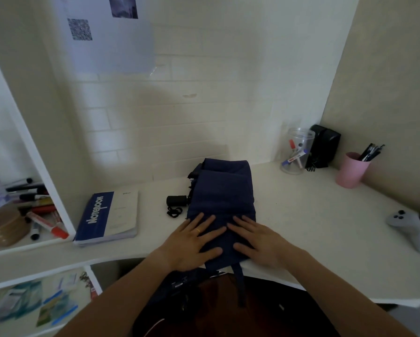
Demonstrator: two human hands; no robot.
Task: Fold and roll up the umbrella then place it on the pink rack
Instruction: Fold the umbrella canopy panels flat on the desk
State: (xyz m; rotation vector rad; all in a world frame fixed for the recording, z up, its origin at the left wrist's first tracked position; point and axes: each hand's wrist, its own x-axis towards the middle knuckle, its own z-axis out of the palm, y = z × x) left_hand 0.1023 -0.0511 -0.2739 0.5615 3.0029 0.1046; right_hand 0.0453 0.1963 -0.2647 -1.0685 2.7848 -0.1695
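Head view shows a collapsed navy-blue fabric umbrella [224, 198] lying lengthwise on the white desk [301, 215], its canopy flattened into a broad folded panel that runs from the desk's near edge toward the tiled wall. Both hands press on its near end: the left hand [192, 242] and the right hand [257, 242] lie palm-down with fingers spread and nearly flat, gripping nothing — they seem to be smoothing the cloth and pinning it so the folds hold before rolling starts. A narrow navy closure strap [240, 283] hangs off the desk edge toward the person's lap, probably left free for fastening the roll later. The short black umbrella handle [177, 200] pokes out at the left side with its looped cord just beside it on the desk.

No pink rack is visible from here; the only pink thing is a plastic pen cup [352, 170] at the far right. The umbrella's ribs and shaft are hidden under the fabric, and the far end is dim — its exact folding is hard to read.
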